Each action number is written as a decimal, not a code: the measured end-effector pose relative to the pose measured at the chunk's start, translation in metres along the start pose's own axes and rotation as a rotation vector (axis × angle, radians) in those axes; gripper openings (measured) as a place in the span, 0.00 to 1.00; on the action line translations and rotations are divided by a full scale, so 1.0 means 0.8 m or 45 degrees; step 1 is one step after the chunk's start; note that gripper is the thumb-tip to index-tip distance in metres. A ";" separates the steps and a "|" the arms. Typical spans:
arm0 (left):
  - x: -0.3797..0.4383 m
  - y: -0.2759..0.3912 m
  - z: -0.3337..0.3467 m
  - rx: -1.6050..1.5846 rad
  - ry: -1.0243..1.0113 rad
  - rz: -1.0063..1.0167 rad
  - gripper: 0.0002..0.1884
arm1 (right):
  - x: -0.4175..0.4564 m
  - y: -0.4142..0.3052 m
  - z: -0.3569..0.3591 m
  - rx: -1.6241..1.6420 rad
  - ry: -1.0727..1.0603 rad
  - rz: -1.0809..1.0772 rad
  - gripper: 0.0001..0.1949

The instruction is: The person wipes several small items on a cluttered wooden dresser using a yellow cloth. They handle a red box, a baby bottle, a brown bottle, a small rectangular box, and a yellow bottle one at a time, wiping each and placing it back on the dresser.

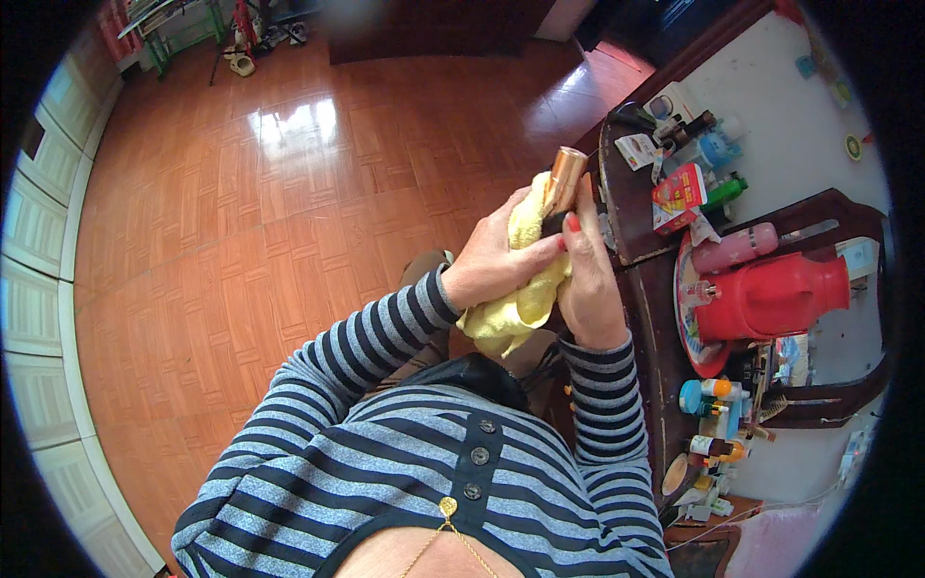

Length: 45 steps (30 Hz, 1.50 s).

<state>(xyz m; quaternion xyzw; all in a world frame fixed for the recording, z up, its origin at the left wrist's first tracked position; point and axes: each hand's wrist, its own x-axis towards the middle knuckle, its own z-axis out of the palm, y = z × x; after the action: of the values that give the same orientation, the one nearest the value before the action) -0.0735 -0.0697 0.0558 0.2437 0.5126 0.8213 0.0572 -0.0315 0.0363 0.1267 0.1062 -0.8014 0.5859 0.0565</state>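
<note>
Both hands are together in front of my body, near the dresser's edge. My left hand (495,249) grips a yellow cloth (506,318) that wraps a shiny copper-coloured cylinder (567,170), whose flat end sticks out past my fingers. From the other side my right hand (589,282) closes around the same cylinder and cloth, its thumb beside a dark part of the cylinder. The lower part of the cloth hangs in folds beneath my hands. What the cloth covers of the cylinder is hidden.
A dark wooden dresser (650,325) stands close on the right. On it are a red thermos jug (766,296), a pink bottle (737,247), a red box (679,199) and several small bottles. Wood-patterned floor (217,289) lies to the left, with pale cabinet doors (36,303) beyond.
</note>
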 end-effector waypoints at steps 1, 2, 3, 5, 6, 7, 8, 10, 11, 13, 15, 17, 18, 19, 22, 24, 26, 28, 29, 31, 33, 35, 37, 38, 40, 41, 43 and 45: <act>0.000 0.002 -0.002 -0.135 -0.002 -0.044 0.29 | -0.006 -0.004 -0.002 0.031 0.003 -0.007 0.29; 0.000 0.003 -0.005 -0.266 -0.011 -0.084 0.26 | -0.010 -0.005 -0.003 0.062 0.006 -0.014 0.29; 0.000 0.004 -0.010 -0.392 -0.018 -0.149 0.24 | -0.016 -0.006 -0.004 0.093 0.009 -0.022 0.29; 0.000 0.005 -0.020 -0.568 0.020 -0.243 0.22 | -0.019 0.006 0.005 0.183 0.103 0.001 0.29; 0.000 0.005 -0.024 -0.606 0.033 -0.234 0.23 | -0.017 0.014 0.012 0.217 0.202 0.085 0.30; 0.000 0.004 -0.027 -0.648 0.069 -0.240 0.24 | -0.022 0.020 0.015 0.388 0.172 0.178 0.31; -0.001 0.003 -0.030 -0.577 0.051 -0.164 0.24 | -0.027 0.027 0.021 0.560 0.143 0.167 0.32; -0.002 -0.001 -0.030 -0.398 0.065 -0.080 0.23 | -0.033 0.036 0.026 0.787 0.140 0.254 0.33; -0.002 -0.002 -0.030 -0.316 0.063 -0.013 0.22 | -0.034 0.039 0.026 0.852 0.128 0.276 0.34; -0.002 -0.004 -0.028 -0.125 0.311 -0.020 0.14 | -0.038 0.044 0.031 0.858 0.143 0.261 0.34; -0.002 -0.003 -0.025 0.049 0.408 0.074 0.11 | -0.040 0.048 0.036 0.735 0.158 0.163 0.34; -0.005 0.003 -0.021 0.262 0.332 0.313 0.18 | -0.042 0.050 0.038 0.509 0.188 0.141 0.32; -0.004 0.007 -0.017 0.429 0.320 0.452 0.22 | -0.042 0.052 0.038 0.344 0.187 0.092 0.32; -0.004 0.012 -0.014 0.625 0.275 0.581 0.27 | -0.043 0.052 0.037 0.181 0.185 0.045 0.32; -0.001 0.030 -0.014 1.094 -0.044 0.595 0.31 | -0.042 0.054 0.032 0.295 0.216 0.276 0.36; 0.008 0.040 -0.015 1.008 -0.168 0.577 0.27 | -0.044 0.053 0.030 0.286 0.204 0.356 0.38; 0.023 0.045 -0.018 0.877 -0.025 0.532 0.25 | -0.046 0.052 0.032 0.338 0.151 0.249 0.39; 0.043 0.044 -0.023 0.872 0.235 0.581 0.24 | -0.048 0.052 0.039 0.257 0.139 0.176 0.39; 0.052 0.040 -0.026 0.645 0.311 0.548 0.25 | -0.049 0.052 0.042 0.224 0.126 0.125 0.38; 0.060 0.030 -0.033 0.252 0.229 0.215 0.25 | -0.050 0.053 0.044 0.342 0.158 0.102 0.36; 0.049 0.017 -0.033 0.424 0.052 0.165 0.25 | -0.049 0.053 0.040 0.223 0.233 0.047 0.35; 0.031 0.004 -0.023 0.261 -0.015 0.246 0.25 | -0.048 0.053 0.034 0.223 0.334 -0.008 0.32; 0.001 -0.004 -0.010 0.221 -0.031 0.187 0.30 | -0.045 0.052 0.027 0.488 0.288 -0.042 0.31; -0.009 -0.007 -0.005 0.211 -0.049 0.128 0.32 | -0.042 0.053 0.023 0.464 0.340 -0.026 0.32; -0.027 -0.010 0.004 0.229 -0.027 0.039 0.37 | -0.042 0.055 0.019 0.626 0.433 0.115 0.34; -0.033 -0.011 0.008 0.230 -0.016 0.037 0.40 | -0.043 0.057 0.019 0.793 0.429 0.147 0.34; -0.038 -0.013 0.011 0.293 0.027 0.106 0.42 | -0.044 0.061 0.018 0.775 0.471 0.177 0.35; -0.035 -0.013 0.010 0.354 0.032 0.125 0.42 | -0.044 0.066 0.018 0.829 0.469 0.189 0.35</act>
<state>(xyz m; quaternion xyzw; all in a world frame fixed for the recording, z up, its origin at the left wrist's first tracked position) -0.0468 -0.0678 0.0404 0.2639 0.6095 0.7472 -0.0239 -0.0092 0.0416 0.0657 -0.0467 -0.5551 0.8217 0.1204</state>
